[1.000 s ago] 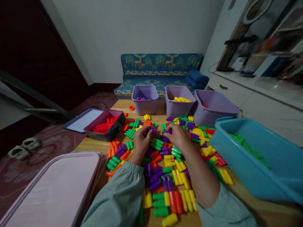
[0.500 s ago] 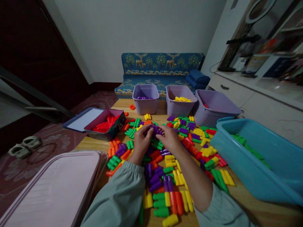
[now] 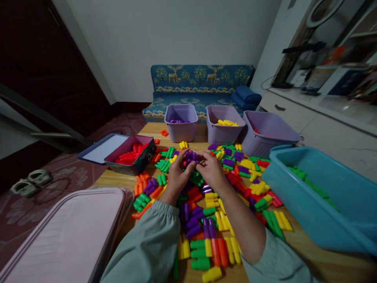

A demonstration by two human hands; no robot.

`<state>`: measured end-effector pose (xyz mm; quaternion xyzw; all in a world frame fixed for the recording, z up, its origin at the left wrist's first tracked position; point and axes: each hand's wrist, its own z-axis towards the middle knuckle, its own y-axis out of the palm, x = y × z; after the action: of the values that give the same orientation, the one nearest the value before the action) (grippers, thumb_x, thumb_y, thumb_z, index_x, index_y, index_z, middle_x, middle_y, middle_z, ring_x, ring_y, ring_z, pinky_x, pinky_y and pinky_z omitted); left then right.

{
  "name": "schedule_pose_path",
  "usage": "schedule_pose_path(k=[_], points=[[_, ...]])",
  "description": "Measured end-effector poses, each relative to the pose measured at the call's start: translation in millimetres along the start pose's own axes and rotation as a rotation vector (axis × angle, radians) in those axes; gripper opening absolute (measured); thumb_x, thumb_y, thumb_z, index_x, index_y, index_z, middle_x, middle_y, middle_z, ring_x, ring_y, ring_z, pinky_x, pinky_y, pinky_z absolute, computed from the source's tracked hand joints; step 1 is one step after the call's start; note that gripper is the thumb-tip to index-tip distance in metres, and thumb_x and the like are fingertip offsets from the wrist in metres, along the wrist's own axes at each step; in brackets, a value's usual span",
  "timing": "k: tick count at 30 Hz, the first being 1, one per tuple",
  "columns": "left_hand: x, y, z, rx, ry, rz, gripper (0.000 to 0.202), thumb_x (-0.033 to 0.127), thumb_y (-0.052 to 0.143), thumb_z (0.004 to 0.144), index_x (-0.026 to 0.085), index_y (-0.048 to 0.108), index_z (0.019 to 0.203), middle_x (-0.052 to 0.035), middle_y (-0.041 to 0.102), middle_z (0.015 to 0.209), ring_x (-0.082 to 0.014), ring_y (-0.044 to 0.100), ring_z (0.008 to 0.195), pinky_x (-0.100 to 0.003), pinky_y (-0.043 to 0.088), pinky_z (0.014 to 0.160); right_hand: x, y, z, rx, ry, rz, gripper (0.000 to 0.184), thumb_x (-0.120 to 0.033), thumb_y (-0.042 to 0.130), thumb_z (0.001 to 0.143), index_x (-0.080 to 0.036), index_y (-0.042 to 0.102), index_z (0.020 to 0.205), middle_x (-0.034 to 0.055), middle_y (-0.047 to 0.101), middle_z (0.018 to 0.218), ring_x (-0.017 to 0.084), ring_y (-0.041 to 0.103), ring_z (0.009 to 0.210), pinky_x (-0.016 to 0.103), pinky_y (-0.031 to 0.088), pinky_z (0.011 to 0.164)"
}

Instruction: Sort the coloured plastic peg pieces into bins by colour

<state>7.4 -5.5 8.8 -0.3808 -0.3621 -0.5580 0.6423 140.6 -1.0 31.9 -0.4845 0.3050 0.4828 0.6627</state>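
Over the middle of the pile, my left hand [image 3: 178, 175] and my right hand [image 3: 212, 169] face each other, fingers curled round a small cluster of purple plastic building pieces [image 3: 191, 157]. Both thumbs press at its near side, and the fingers partly cover it. Beneath and around my hands lie many loose plastic pieces in green, yellow, red, orange and purple, among them a green piece [image 3: 196, 179] just below the cluster and a yellow piece [image 3: 183, 145] beyond it.
Three lilac bins stand at the back, with purple pieces [image 3: 180, 121], yellow pieces [image 3: 226, 123] and a little red inside. A blue tub [image 3: 312, 212] with green pieces is at right. On the left are an open tin [image 3: 132, 169] of red pieces and a pink lid [image 3: 67, 232].
The purple cluster has turned and shows more between my fingers. My thumbs have come closer together, and my hands have shifted slightly; the pieces on the table lie as before.
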Motion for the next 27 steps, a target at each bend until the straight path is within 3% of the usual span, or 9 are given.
schedule_pose_path(k=[4, 10, 14, 17, 19, 21, 24, 27], points=[[-3.1, 1.1, 1.3, 0.033, -0.043, -0.092, 0.047, 0.034, 0.068, 0.081, 0.019, 0.059, 0.125, -0.0102, 0.068, 0.116, -0.0236, 0.066, 0.104, -0.033, 0.056, 0.085, -0.3, 2.1, -0.4, -0.050, 0.035, 0.047, 0.037, -0.009, 0.058, 0.075, -0.017, 0.065, 0.110, 0.0045, 0.072, 0.097, 0.011, 0.065, 0.066, 0.023, 0.054, 0.065], [2.0, -2.1, 4.9, 0.153, -0.209, -0.270, 0.047, 0.037, 0.071, 0.075, 0.017, 0.060, 0.116, -0.0104, 0.068, 0.110, -0.0178, 0.067, 0.078, -0.020, 0.051, 0.047, 3.4, 5.6, -1.0, -0.110, 0.023, 0.087, 0.046, -0.010, 0.059, 0.075, -0.017, 0.064, 0.120, 0.0068, 0.071, 0.101, 0.011, 0.066, 0.072, 0.023, 0.055, 0.068], [1.5, -5.8, 6.1, 0.168, -0.291, -0.329, 0.048, 0.037, 0.068, 0.076, 0.017, 0.061, 0.118, -0.0075, 0.068, 0.104, -0.0108, 0.059, 0.061, -0.017, 0.044, 0.040, 5.5, 6.1, -0.9, -0.089, 0.030, 0.073, 0.041, -0.017, 0.063, 0.076, -0.017, 0.066, 0.117, 0.0074, 0.071, 0.100, 0.012, 0.066, 0.074, 0.026, 0.055, 0.072], [-0.8, -6.7, 6.2, 0.180, -0.346, -0.332, 0.048, 0.036, 0.064, 0.078, 0.018, 0.061, 0.123, -0.0043, 0.069, 0.096, -0.0068, 0.050, 0.050, -0.017, 0.037, 0.037, 1.8, 4.9, -1.8, -0.083, 0.048, 0.095, 0.048, -0.024, 0.067, 0.076, -0.016, 0.062, 0.124, 0.0079, 0.070, 0.100, 0.012, 0.065, 0.070, 0.027, 0.055, 0.070], [-1.7, -6.5, 6.0, 0.176, -0.357, -0.306, 0.046, 0.035, 0.063, 0.079, 0.019, 0.064, 0.122, -0.0040, 0.071, 0.095, -0.0079, 0.052, 0.052, -0.018, 0.039, 0.040, -1.8, 4.2, -2.9, -0.113, 0.044, 0.121, 0.055, -0.024, 0.067, 0.077, -0.019, 0.058, 0.131, 0.0078, 0.069, 0.106, 0.011, 0.064, 0.067, 0.026, 0.055, 0.068], [-2.1, -5.7, 6.0, 0.154, -0.335, -0.278, 0.041, 0.034, 0.063, 0.080, 0.019, 0.067, 0.118, -0.0052, 0.072, 0.097, -0.0127, 0.062, 0.066, -0.021, 0.048, 0.052, -3.6, 4.1, -3.7, -0.145, 0.030, 0.133, 0.056, -0.024, 0.065, 0.078, -0.021, 0.056, 0.133, 0.0071, 0.068, 0.111, 0.010, 0.063, 0.066, 0.025, 0.054, 0.068], [-2.4, -4.0, 6.5, 0.101, -0.281, -0.264, 0.039, 0.035, 0.065, 0.079, 0.018, 0.069, 0.114, -0.0063, 0.074, 0.100, -0.0202, 0.067, 0.090, -0.029, 0.054, 0.075, -0.7, 4.7, -3.3, -0.133, 0.007, 0.138, 0.048, -0.024, 0.061, 0.081, -0.021, 0.060, 0.129, 0.0064, 0.069, 0.109, 0.012, 0.064, 0.073, 0.025, 0.054, 0.070], [-3.4, -2.5, 7.1, 0.049, -0.246, -0.256, 0.041, 0.037, 0.068, 0.078, 0.017, 0.071, 0.113, -0.0069, 0.074, 0.101, -0.0225, 0.067, 0.096, -0.033, 0.053, 0.083, 4.2, 4.6, -1.8, -0.085, -0.002, 0.135, 0.039, -0.026, 0.060, 0.082, -0.019, 0.064, 0.120, 0.0063, 0.070, 0.103, 0.015, 0.066, 0.084, 0.026, 0.053, 0.074]])
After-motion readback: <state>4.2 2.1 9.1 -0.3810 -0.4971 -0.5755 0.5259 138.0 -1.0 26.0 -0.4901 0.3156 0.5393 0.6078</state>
